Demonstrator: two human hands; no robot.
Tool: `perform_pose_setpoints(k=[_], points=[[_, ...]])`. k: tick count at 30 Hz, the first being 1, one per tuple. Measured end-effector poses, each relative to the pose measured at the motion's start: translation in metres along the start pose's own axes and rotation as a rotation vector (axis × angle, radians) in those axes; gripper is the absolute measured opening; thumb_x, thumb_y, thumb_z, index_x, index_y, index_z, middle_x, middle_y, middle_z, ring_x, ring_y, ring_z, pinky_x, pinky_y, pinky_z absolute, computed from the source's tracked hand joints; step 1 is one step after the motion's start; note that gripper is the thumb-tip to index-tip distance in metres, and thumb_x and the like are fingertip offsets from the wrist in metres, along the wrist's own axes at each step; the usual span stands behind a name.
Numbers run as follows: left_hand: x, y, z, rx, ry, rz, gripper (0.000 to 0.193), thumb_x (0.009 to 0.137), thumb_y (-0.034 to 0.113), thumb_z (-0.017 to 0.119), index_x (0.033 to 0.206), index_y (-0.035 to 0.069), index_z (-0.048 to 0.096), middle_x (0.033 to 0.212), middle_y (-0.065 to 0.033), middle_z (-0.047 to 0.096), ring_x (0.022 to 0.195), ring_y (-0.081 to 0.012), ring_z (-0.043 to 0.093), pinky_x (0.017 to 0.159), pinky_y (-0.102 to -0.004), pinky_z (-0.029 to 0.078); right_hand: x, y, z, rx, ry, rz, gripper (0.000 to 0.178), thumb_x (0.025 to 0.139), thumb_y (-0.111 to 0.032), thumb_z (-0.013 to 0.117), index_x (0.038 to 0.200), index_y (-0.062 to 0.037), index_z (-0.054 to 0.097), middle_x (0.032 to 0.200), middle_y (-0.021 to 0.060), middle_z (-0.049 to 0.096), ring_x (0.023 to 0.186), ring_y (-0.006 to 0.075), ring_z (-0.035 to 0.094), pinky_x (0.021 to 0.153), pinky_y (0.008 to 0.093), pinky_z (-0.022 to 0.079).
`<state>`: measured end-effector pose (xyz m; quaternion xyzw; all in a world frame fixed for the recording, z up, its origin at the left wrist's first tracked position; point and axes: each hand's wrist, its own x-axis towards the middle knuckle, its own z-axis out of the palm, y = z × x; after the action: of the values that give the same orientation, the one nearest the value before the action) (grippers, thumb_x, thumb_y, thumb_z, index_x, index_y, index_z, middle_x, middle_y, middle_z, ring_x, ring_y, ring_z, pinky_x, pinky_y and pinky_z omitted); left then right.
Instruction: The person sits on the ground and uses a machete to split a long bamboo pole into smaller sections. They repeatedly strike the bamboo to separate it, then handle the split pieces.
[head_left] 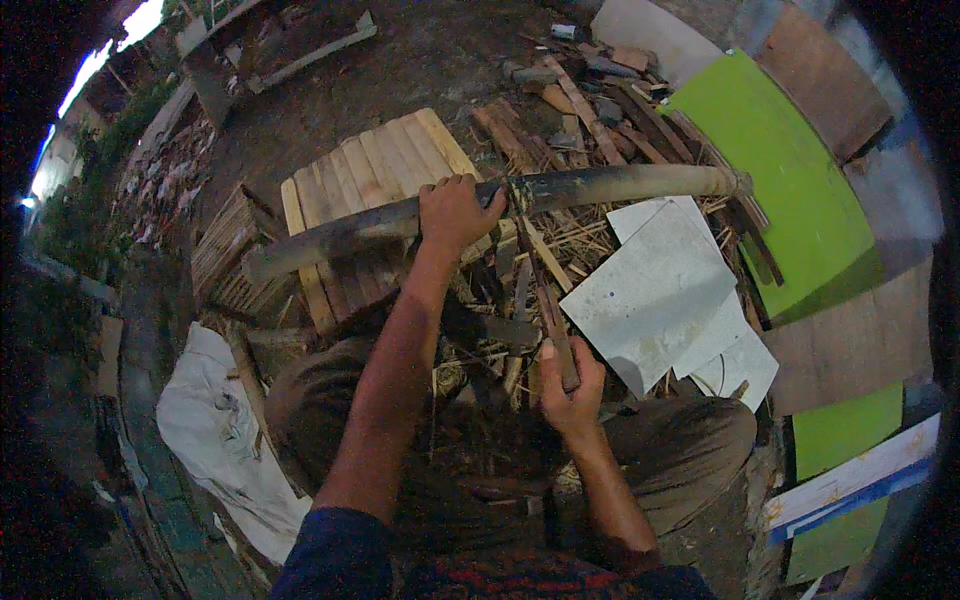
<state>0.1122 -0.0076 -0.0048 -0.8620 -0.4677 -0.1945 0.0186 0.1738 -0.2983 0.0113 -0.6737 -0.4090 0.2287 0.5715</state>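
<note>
On scrap-strewn ground, with left fingers clasped over the long pole and right fingers grasping the narrow brown tool, brace firmly before applying force.

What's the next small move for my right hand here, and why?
Perhaps ease the right hand slightly forward, guiding the dark strip toward the pole. That hand holds the strip's near end, the far end lies at or near the pole, and the left hand grips the pole just beside it.
</note>
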Motion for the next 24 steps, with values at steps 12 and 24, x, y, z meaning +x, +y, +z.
perform_pose_setpoints(k=[12,24], points=[[0.0,-0.003,-0.002,-0.023,-0.028,0.017,0.059,0.085,0.06,0.057,0.093,0.003,0.07,0.089,-0.0156,0.07,0.089,-0.0321,0.067,0.084,-0.0502,0.045,0.006,-0.006,0.002,0.054,-0.031,0.009,0.023,0.1,-0.022,0.057,0.093,-0.0003,0.06,0.07,-0.0004,0.057,0.063,0.0058,0.05,0.056,0.0257,0.041],[0.006,0.002,-0.008,0.001,-0.042,-0.004,0.061,0.084,0.061,0.056,0.092,0.003,0.07,0.093,-0.0166,0.071,0.094,-0.0308,0.066,0.081,-0.0509,0.045,0.018,0.005,0.021,0.059,0.021,-0.021,0.019,0.099,-0.018,0.058,0.1,-0.0002,0.064,0.068,0.0035,0.059,0.058,0.0085,0.054,0.052,0.0274,0.041]])
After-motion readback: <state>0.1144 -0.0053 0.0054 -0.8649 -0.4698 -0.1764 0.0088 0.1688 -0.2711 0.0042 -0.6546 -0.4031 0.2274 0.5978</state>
